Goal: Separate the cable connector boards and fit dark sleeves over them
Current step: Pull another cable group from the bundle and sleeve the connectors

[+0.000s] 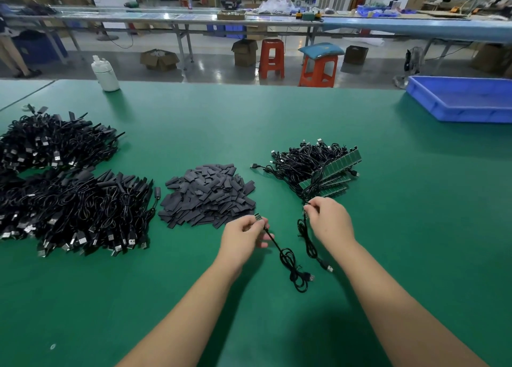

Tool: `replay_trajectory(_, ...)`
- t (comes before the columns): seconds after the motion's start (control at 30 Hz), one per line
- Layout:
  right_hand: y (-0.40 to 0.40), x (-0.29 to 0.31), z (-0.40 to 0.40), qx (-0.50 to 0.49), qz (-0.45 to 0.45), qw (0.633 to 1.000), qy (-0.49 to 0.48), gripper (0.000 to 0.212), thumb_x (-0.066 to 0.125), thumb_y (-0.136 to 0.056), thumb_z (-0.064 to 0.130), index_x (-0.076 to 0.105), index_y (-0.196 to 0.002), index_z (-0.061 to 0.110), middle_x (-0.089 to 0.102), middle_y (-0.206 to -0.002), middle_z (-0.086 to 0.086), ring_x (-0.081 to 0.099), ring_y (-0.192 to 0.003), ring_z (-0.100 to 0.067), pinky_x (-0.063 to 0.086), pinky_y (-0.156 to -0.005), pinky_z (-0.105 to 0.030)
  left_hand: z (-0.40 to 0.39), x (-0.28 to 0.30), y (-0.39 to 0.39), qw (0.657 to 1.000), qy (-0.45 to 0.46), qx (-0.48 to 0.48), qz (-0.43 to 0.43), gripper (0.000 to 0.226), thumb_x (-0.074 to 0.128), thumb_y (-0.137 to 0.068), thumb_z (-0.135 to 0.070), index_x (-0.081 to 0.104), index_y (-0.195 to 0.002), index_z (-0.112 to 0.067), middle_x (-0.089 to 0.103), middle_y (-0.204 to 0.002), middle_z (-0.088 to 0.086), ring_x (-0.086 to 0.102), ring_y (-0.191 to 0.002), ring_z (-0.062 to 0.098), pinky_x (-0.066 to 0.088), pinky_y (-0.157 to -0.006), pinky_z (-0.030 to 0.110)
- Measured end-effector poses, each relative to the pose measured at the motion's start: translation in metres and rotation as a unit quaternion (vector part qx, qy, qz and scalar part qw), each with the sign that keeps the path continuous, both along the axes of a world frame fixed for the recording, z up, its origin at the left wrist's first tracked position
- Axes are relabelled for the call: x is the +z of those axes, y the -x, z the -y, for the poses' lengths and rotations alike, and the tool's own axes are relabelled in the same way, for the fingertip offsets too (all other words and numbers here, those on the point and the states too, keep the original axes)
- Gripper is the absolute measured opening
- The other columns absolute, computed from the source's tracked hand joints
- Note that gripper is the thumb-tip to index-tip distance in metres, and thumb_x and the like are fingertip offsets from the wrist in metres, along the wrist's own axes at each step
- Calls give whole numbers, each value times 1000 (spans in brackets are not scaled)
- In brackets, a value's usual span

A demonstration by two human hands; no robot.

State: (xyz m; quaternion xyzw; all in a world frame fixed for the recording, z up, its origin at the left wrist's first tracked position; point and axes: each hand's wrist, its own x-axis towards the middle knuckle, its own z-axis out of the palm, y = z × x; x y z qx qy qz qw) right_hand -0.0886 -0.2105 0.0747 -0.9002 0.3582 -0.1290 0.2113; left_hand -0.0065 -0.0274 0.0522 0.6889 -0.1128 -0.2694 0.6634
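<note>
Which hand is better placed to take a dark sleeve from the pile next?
Probably the left hand. It is right beside the sleeve pile, while the right hand is farther away, near the uncut boards. Both hands hold a cable end already.

An electronics assembly workshop, a factory floor. A long green bench point(277, 112) carries bulk heaps of cables point(63, 189), sleeves point(207, 195) and a blue bin point(460, 100). Behind stand rows of metal benches point(177, 20), plastic stools point(272, 58), cardboard boxes point(159, 59) and machines on a concrete floor.
</note>
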Motion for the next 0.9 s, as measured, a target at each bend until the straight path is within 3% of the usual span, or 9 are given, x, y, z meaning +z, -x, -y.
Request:
replay_trajectory(0.13, -12, -8, 7, -3, -25, 999, -43, 27, 52, -101, 28, 68, -118, 16, 68, -103, -2, 62, -81, -20, 52, -71, -32, -5, -9, 5, 999, -22, -26, -42, 20, 63, -94, -8, 62, -74, -7, 74, -90, 9, 73, -76, 20, 54, -56, 26)
replay_trajectory(0.27, -19, -11, -7, 17, 25, 995, -96, 50, 52, -99, 21, 42, -147, 17, 66, -103, 5, 61, -91, -19, 50, -80, -33, -5, -12, 8, 999, -40, -16, -27, 6, 62, -93, -6, 68, -93, -9, 70, -74, 11, 69, -63, 11, 40, -45, 19)
replay_trajectory(0.37, -17, -15, -28, 87, 44, 986, -135, 37, 52, -100, 27, 55, -136, 23, 68, -105, 9, 65, -91, -16, 52, -85, -37, -4, -10, 6, 999, -22, -7, -44, 5, 61, -94, -7, 64, -90, -7, 71, -72, 8, 71, -65, 16, 42, -47, 21)
replay_trajectory(0.47, -12, -26, -56, 170, 36, 936, -305, 17, 50, -102, 32, 67, -98, 32, 69, -82, 17, 63, -71, 1, 55, -73, -32, -7, -9, 2, 999, -13, 2, -33, 8, 60, -94, -8, 64, -88, -6, 72, -70, 6, 70, -65, 17, 44, -50, 21)
replay_trajectory(0.53, -10, -35, -71, 165, 60, 885, -432, 15, 54, -101, 22, 66, -110, 21, 72, -92, 5, 65, -68, -8, 58, -66, -29, -8, -9, -2, 1000, -22, 17, -4, 10, 62, -92, -8, 66, -82, -5, 70, -68, 4, 64, -62, 14, 45, -54, 19)
replay_trajectory(0.63, -8, -46, -82, 118, 113, 877, -452, 18, 58, -98, 11, 68, -112, 16, 72, -98, -21, 58, -60, -19, 49, -53, -26, -12, -13, -9, 999, -40, 3, 14, 11, 66, -89, -9, 70, -79, -8, 68, -69, 0, 59, -64, 8, 46, -61, 13)
replay_trajectory(0.73, -9, -54, -86, 86, 134, 881, -446, 20, 64, -94, 13, 73, -111, 16, 74, -82, -14, 49, -48, -12, 42, -47, -23, -20, -17, -20, 995, -82, -39, 33, 5, 69, -88, -13, 72, -85, -12, 70, -76, -1, 58, -68, 7, 45, -64, 12)
replay_trajectory(0.8, -9, -55, -84, 70, 128, 884, -445, 29, 67, -92, 17, 68, -122, 16, 74, -82, -16, 49, -46, -12, 44, -48, -23, -28, -20, -37, 977, -171, -19, 123, 4, 68, -89, -17, 71, -90, -19, 67, -83, -4, 57, -69, 7, 43, -64, 15)
replay_trajectory(0.9, -7, -56, -74, 70, 94, 896, -428, 40, 64, -94, 20, 60, -134, 19, 74, -73, -12, 55, -48, -14, 51, -55, -24, -49, -21, -66, 880, -353, 61, 312, 14, 62, -92, -21, 66, -105, -24, 58, -105, -5, 58, -86, 12, 49, -78, 27)
